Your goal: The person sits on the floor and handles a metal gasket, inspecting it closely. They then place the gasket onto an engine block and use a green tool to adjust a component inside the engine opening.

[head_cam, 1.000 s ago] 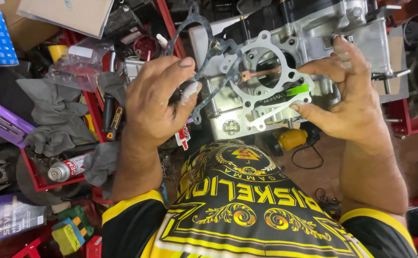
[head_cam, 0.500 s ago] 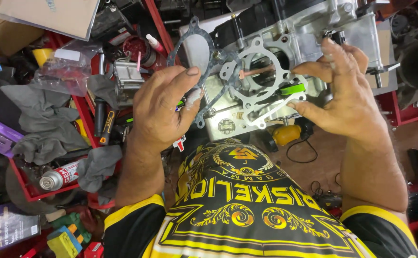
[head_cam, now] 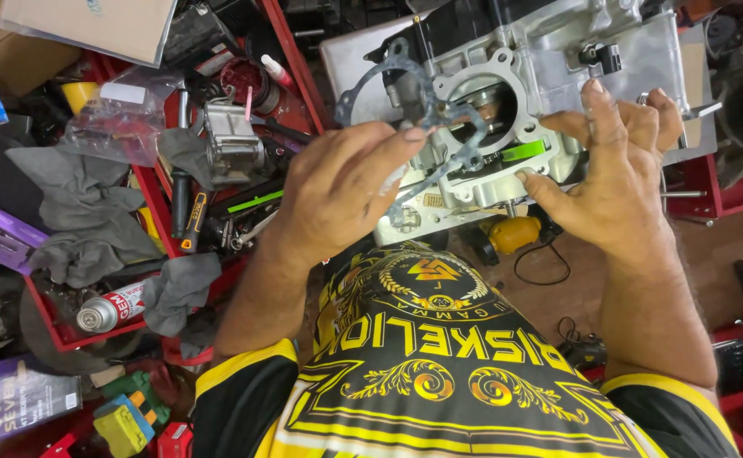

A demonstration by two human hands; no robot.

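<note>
While the left hand [head_cam: 337,191] pinches a thin grey gasket [head_cam: 405,93] between thumb and fingers at its lower edge, the right hand [head_cam: 622,182] rests with fingers spread against the right side of a bare aluminium engine block [head_cam: 558,51], its thumb touching the pale flange around the cylinder bore [head_cam: 486,106]. Neither hand is closed into a fist; the left grips, the right only steadies. The gasket hangs in front of the block's open face, tilted and partly overlapping the bore, not yet lying flat on it. It appears to be a light, flexible sheet with narrow webs between large cut-outs, so it is likely to bend, crease or tear if pulled by one corner; support at two opposite edges, near the wider bolt-hole lobes, looks the safer hold. By contrast the block seems heavy and rigid, with a green strip [head_cam: 524,151] showing at its lower edge. Just below it lies a yellow cylindrical part [head_cam: 514,233] with a black cable. To the left, a red tray [head_cam: 155,212] holds a small metal assembly [head_cam: 234,140], screwdrivers, grey rags [head_cam: 74,212], a clear plastic bag [head_cam: 121,114] and a spray can [head_cam: 108,309]. A cardboard box [head_cam: 91,25] sits at the upper left. The person's black and yellow patterned shirt [head_cam: 439,373] fills the lower frame.
</note>
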